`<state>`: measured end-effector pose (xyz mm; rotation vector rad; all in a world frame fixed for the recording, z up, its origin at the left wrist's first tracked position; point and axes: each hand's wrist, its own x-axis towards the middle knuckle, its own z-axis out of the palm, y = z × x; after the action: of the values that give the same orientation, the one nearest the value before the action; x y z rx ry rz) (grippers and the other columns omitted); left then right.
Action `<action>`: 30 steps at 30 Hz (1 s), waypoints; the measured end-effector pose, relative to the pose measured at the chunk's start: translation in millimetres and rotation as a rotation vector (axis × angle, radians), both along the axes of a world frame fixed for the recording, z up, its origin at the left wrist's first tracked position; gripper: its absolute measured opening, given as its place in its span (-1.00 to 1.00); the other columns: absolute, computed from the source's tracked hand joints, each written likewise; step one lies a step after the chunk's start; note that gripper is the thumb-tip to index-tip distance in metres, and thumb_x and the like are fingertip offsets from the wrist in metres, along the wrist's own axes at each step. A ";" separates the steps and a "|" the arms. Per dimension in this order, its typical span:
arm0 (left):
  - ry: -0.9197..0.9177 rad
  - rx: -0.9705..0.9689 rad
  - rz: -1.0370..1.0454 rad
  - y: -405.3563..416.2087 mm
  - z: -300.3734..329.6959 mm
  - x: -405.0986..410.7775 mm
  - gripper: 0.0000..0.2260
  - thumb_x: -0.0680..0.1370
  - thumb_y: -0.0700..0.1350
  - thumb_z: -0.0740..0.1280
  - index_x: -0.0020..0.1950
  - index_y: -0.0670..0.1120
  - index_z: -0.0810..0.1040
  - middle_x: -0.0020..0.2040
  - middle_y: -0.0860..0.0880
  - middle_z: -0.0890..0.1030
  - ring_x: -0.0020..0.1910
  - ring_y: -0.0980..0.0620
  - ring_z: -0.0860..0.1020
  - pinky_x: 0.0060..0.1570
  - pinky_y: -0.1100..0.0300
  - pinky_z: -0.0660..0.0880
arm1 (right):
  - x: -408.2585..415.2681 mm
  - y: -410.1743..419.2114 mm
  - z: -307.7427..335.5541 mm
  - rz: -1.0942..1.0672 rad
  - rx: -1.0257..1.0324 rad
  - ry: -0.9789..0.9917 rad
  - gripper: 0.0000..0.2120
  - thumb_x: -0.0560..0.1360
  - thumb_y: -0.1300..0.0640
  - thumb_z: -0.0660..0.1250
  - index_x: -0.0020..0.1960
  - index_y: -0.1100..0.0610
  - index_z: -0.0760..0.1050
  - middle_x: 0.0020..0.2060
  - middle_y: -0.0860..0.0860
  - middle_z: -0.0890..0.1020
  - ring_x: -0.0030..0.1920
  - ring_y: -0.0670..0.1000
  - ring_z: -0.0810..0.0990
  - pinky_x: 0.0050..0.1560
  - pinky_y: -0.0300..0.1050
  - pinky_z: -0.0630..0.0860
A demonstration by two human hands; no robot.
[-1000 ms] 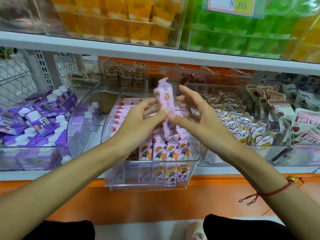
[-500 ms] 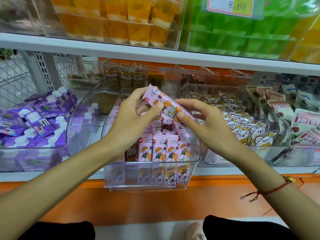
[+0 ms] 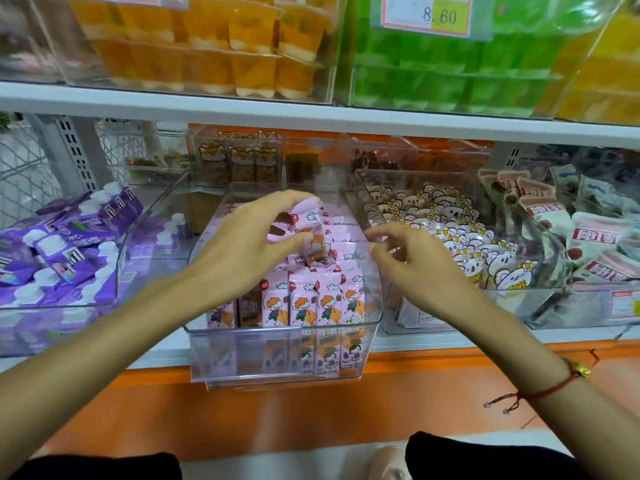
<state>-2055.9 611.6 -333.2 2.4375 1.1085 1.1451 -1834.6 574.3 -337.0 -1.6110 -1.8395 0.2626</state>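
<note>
Gripping a pink packet (image 3: 304, 216) between thumb and curled fingers, the left hand (image 3: 242, 247) holds it tilted just above the middle of the clear bin (image 3: 277, 362) directly in front of both hands. The packet is clear of the stock below it. That bin holds upright pink packets (image 3: 311, 306) in rows, each printed with a cartoon child, and the front row stands against the front wall.

The right hand (image 3: 419, 268) hangs just to the right of the held packet, over the bin's right edge. Its fingers are loosely curled and hold nothing.

Adjacent containers on the same shelf:
- Left of the left hand, a clear tray (image 3: 52, 323) contains purple pouches (image 3: 69, 237) with white caps, lying in a loose heap.
- Right of the right hand, a second bin (image 3: 433, 317) contains bear-shaped packets (image 3: 450, 230) stacked in overlapping rows.
- Further right, a third bin (image 3: 571, 306) contains white packets with red labels (image 3: 588, 244), piled loosely.
- Beyond the hands, a small box holds packets with an orange animal face (image 3: 242, 161).

Above the hands, the upper shelf (image 3: 311, 116) carries clear cases of orange jelly cups (image 3: 214, 46) and green jelly cups (image 3: 450, 64). A price label (image 3: 429, 12) reads 8.60.
</note>
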 end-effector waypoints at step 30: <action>0.362 -0.048 0.010 -24.4 -24.5 -0.5 -0.79 0.59 0.11 0.22 0.18 0.17 0.55 0.03 0.18 0.58 0.04 0.13 0.48 -0.03 0.09 0.47 | -35.3 14.4 10.6 0.185 0.227 -0.668 -0.75 0.49 -0.16 0.30 0.05 -0.06 0.62 -0.06 -0.04 0.55 0.05 0.00 0.39 -0.12 -0.13 0.17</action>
<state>-2056.3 587.2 -357.7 2.6704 1.2265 0.6831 -1869.9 588.7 -326.3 -1.4677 -2.4092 -0.4492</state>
